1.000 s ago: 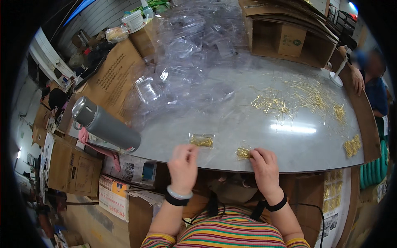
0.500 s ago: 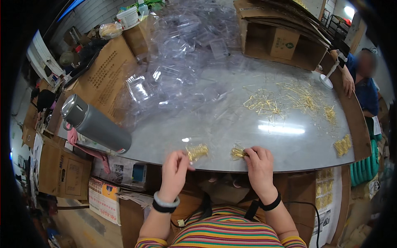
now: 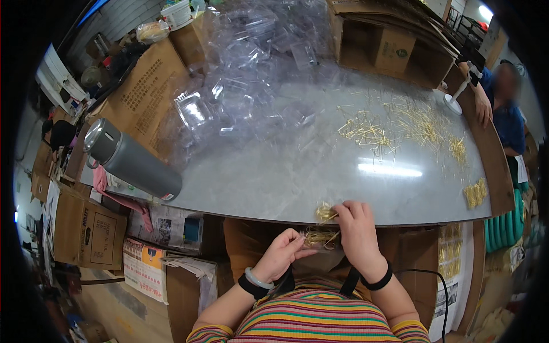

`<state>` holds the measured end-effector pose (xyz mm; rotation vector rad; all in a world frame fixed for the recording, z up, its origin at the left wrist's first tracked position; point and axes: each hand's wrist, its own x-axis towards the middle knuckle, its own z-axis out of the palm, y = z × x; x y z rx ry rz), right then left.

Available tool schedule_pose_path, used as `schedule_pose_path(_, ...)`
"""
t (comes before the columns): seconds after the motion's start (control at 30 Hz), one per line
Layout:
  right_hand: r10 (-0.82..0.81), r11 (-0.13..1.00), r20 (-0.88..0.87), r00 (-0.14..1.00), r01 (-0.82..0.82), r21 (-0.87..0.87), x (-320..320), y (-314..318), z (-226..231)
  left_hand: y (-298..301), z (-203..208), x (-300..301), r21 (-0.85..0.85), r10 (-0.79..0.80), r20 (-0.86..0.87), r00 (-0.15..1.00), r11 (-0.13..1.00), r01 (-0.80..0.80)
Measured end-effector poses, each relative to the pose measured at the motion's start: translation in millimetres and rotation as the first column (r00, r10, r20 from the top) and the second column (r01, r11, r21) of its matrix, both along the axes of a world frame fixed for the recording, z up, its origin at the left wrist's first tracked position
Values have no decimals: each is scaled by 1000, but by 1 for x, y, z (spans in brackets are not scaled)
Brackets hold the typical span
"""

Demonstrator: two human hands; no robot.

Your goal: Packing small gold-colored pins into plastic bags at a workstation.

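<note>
My left hand (image 3: 281,254) is closed on the side of a small clear plastic box (image 3: 329,244), held just off the table's near edge. Thin gold wire hooks (image 3: 321,235) lie inside that box. Over the edge of the table, my right hand (image 3: 359,233) has its fingertips pinched on a small bunch of gold wire hooks (image 3: 325,211), right above the box. Part of this bunch rests on the grey tabletop (image 3: 257,188). Loose gold wire hooks (image 3: 366,134) are spread at the right of the table, with a neat bundle (image 3: 474,194) near the right rim.
Clear plastic boxes (image 3: 246,86) are heaped at the back left. A grey bottle (image 3: 134,163) stands at the left edge. Open cardboard boxes (image 3: 394,54) stand at the back right, beside a white stand (image 3: 453,104). Another person's arm (image 3: 483,106) rests at the cardboard right rim.
My left hand has brought the filled clear box from the tabletop right and toward me, below the table edge. My right hand stays by its bunch of hooks, fingers still pinched.
</note>
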<state>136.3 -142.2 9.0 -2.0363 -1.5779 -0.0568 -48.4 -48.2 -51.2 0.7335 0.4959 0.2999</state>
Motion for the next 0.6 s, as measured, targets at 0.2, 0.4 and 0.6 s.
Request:
schedule_pose_path(0.2,147,988,-62,987,-149,-38,-26,-31,-13,-15,-11,-6,12,29,49,998,1000,-29)
schedule_pose_path(0.4,201,979,-74,977,-197,49,-28,-37,-7,-18,12,-19,138,19,-51,998,990,-12)
schedule_pose_path(0.6,74,966,-51,996,-59,253,2,1,4,22,49,31,599,49,-25,998,800,-25)
